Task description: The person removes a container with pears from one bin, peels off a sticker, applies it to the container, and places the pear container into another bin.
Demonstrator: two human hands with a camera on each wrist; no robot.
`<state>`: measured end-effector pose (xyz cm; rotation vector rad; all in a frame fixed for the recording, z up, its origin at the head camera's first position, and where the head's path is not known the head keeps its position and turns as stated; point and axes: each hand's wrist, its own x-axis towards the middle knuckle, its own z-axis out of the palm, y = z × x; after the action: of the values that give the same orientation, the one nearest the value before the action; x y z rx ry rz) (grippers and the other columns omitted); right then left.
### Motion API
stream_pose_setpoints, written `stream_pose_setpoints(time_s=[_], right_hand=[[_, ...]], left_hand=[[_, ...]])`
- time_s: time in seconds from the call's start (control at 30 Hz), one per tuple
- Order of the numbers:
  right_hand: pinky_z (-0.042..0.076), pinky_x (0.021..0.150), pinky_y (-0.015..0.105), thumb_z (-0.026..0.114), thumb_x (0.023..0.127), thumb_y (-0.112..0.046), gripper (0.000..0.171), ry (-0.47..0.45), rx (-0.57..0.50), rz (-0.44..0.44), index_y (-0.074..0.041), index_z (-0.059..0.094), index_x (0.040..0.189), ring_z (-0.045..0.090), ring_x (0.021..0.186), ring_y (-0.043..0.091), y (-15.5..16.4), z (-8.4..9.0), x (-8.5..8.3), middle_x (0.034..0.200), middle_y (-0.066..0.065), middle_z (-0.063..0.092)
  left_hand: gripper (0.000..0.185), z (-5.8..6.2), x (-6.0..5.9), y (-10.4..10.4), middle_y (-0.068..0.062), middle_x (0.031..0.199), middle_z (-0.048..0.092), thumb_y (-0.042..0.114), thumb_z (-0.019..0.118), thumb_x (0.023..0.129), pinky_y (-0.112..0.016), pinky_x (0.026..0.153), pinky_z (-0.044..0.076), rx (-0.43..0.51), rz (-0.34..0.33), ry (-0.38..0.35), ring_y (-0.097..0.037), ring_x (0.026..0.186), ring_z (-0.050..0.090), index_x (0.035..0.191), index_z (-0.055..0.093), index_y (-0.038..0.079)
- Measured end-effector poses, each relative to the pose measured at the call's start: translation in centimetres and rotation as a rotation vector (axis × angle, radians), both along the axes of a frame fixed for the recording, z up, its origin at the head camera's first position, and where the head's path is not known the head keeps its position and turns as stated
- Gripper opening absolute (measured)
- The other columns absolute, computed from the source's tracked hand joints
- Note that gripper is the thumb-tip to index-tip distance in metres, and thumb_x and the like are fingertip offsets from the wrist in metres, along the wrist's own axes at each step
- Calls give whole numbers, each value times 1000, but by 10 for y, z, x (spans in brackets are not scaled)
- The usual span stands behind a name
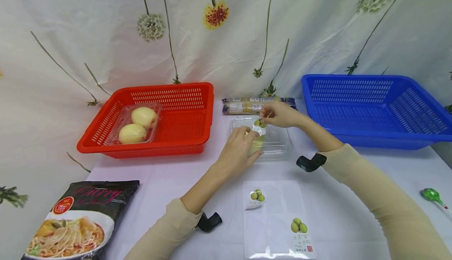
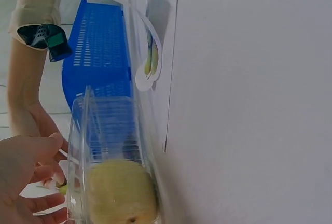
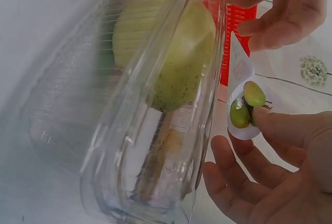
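A clear plastic box [image 1: 279, 140] lies on the white table between two baskets, with a yellow-green fruit [image 3: 171, 53] inside it. My left hand [image 1: 248, 142] rests on the box's near left part, its fingers curled at the lid's edge. Just above the box my right hand [image 1: 266, 117] pinches a small white sticker [image 1: 259, 126] printed with green fruits. In the right wrist view the sticker [image 3: 244, 107] stands beside the box's rim, with my thumb on it. A backing sheet [image 1: 279, 213] with two more such stickers lies nearer to me.
A red basket [image 1: 183, 134] at the left holds a clear pack of two yellow fruits [image 1: 137, 124]. A blue basket [image 1: 374, 111] stands at the right. A wrapped snack pack [image 1: 247, 105] lies behind the box, a curry packet [image 1: 77, 220] near left, a green lollipop [image 1: 431, 195] far right.
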<state>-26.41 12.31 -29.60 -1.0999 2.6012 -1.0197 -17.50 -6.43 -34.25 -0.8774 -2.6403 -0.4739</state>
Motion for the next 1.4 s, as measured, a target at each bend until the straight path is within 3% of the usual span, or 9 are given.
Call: stream_pose_setpoints(time_s=[0.27, 0.4, 0.57, 0.7, 0.93, 1.07, 1.17, 1.27, 1.4], right_hand=[[54, 71, 37, 59, 87, 4, 4, 29, 33, 24, 5, 59, 83, 63, 78, 31, -4, -2, -3, 82, 16, 63], [51, 66, 32, 60, 86, 5, 4, 34, 38, 20, 5, 60, 82, 60, 71, 27, -5, -5, -4, 78, 14, 63], [48, 67, 29, 64, 83, 5, 6, 21, 59, -11, 2, 59, 81, 56, 69, 18, -7, -10, -6, 74, 10, 61], [51, 72, 33, 66, 81, 5, 8, 17, 63, -38, 3, 58, 83, 60, 74, 22, -8, -12, -5, 78, 12, 62], [47, 88, 48, 71, 83, -13, 32, 55, 148, -139, 5, 58, 107, 56, 101, 35, -11, -17, -1, 104, 21, 62], [26, 97, 68, 66, 86, -36, 55, 61, 232, -266, -3, 53, 128, 31, 129, 47, -12, -26, -1, 133, 27, 46], [16, 97, 75, 60, 87, -49, 69, 24, 278, -325, -5, 45, 138, 16, 134, 53, -11, -36, -3, 142, 28, 35], [21, 100, 70, 58, 86, -53, 76, 8, 290, -341, 1, 43, 137, 25, 132, 51, -10, -42, -8, 139, 26, 42], [41, 95, 55, 62, 82, -54, 78, -4, 262, -378, 7, 50, 129, 48, 117, 44, -12, -45, -13, 126, 25, 55]], left_hand=[[57, -5, -4, 4, -13, 123, 51, 37, 66, 87, -46, 95, 35, -93, 35, -56, -28, 117, 43, 130, 47, 5], [67, -7, -4, 6, -14, 123, 51, 39, 66, 87, -44, 94, 35, -111, 53, -40, -28, 115, 43, 136, 40, 2], [54, -9, -5, 7, -12, 120, 49, 42, 66, 86, -41, 87, 35, -171, 74, -7, -27, 114, 41, 127, 54, 10], [48, -11, -5, 7, -11, 119, 50, 43, 67, 84, -40, 83, 34, -208, 79, 20, -26, 112, 41, 123, 59, 16], [50, -9, 0, 8, -10, 121, 49, 45, 64, 85, -42, 85, 34, -293, 105, 28, -25, 111, 41, 129, 58, 22], [54, -8, 3, 9, -12, 126, 47, 47, 64, 85, -45, 88, 34, -329, 108, 31, -26, 112, 42, 131, 56, 21], [58, -9, 5, 8, -13, 132, 45, 49, 65, 84, -47, 91, 34, -340, 104, 25, -27, 116, 42, 134, 54, 20], [61, -9, 6, 8, -14, 137, 42, 50, 65, 83, -47, 94, 34, -352, 100, 23, -27, 118, 41, 135, 53, 21], [63, -9, 6, 8, -14, 137, 42, 54, 63, 83, -45, 96, 33, -373, 97, 26, -26, 118, 41, 137, 51, 22]])
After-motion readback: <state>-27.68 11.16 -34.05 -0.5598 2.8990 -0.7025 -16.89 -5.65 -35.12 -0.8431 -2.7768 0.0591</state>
